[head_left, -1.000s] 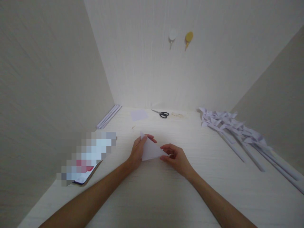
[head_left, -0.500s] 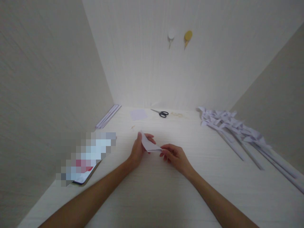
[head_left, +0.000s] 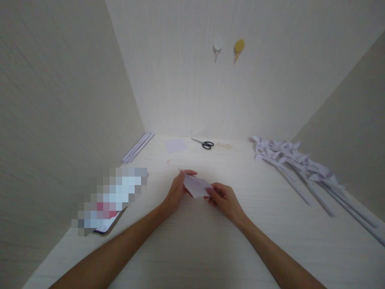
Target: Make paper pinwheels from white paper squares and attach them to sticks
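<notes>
A small folded piece of white paper is held between both hands just above the pale table. My left hand pinches its left end, thumb on top. My right hand pinches its right edge with curled fingers. The paper is tilted, and its upper face shows toward me.
Black scissors and a pale paper square lie at the back. Several paper pinwheels on rolled sticks lie at the right. Rolled paper sticks rest by the left wall. A blurred flat object lies left.
The paper was turned edge-on half a second ago and now shows a broader face again. Both hands have drawn closer together around it.
</notes>
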Demonstrator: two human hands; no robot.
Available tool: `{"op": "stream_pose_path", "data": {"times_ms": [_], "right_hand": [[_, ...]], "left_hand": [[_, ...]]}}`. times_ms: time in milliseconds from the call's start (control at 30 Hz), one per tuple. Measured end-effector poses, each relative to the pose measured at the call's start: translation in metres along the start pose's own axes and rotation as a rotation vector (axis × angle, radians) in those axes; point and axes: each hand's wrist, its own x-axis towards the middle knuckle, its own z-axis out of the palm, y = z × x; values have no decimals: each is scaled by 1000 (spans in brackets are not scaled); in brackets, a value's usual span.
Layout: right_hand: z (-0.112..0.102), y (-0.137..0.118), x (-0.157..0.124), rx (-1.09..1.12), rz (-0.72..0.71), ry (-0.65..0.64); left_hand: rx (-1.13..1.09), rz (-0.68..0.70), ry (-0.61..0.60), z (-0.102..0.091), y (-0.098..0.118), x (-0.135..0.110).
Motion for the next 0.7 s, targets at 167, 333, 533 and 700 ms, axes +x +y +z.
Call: {"op": "stream_pose_path", "data": {"times_ms": [167, 333, 533, 700], "right_hand": [[-5, 5, 1, -66, -40, 172], [-8, 7, 2, -113, -52, 274], [-4, 6, 2, -271, -105, 253], [-1, 8, 1, -309, -80, 196]], "left_hand": [[73, -26, -70, 1, -1, -1], [98, -62, -143, 3, -1, -1], [238, -72, 56, 6, 4, -4], [360, -47, 112, 8, 6, -7]]}}
